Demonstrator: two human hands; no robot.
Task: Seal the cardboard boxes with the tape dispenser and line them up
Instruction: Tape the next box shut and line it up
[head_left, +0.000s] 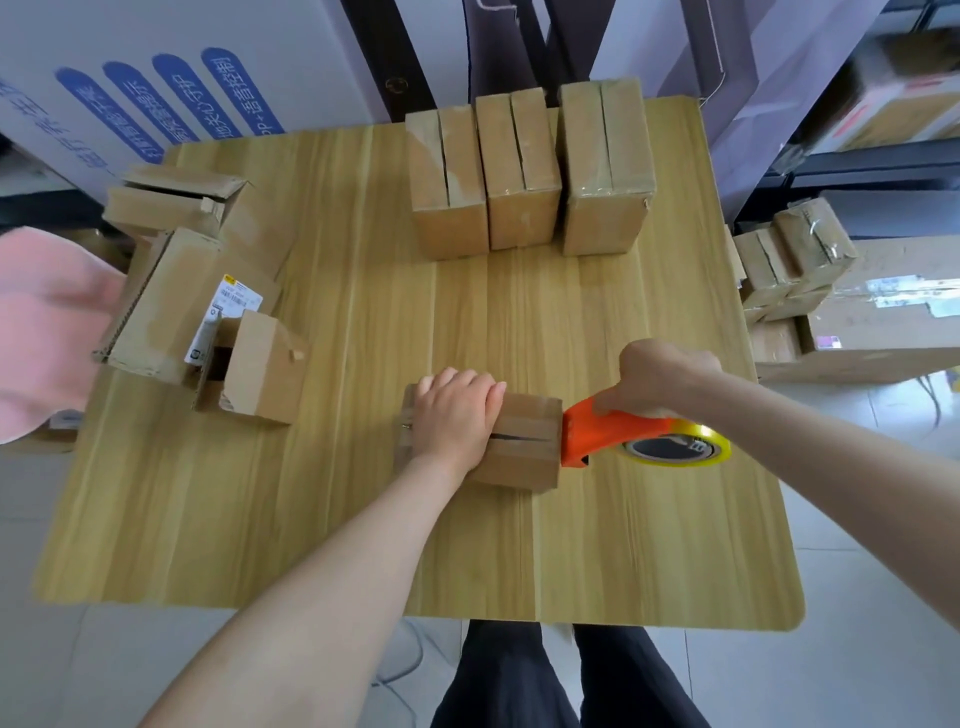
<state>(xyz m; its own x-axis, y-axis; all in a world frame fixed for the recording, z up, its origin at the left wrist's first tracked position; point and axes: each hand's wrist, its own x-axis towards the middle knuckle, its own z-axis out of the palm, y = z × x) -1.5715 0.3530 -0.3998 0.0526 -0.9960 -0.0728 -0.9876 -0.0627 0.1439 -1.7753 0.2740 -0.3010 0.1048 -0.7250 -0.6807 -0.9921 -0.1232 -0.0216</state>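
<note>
Wooden table (363, 519), head view: three sealed boxes (524, 171) line its far edge. Your left hand (457, 415) holds the near box (524, 415) down, fingers apparently hooked over its far side; your right hand (660, 374) grips the tape dispenser (608, 431) at its right end. Sealing is at its start, I judge: draw leftward along the seam.

A pink cloth (47, 322) lies left of the wooden table (363, 519), a blue-marked white board (156, 78) behind
</note>
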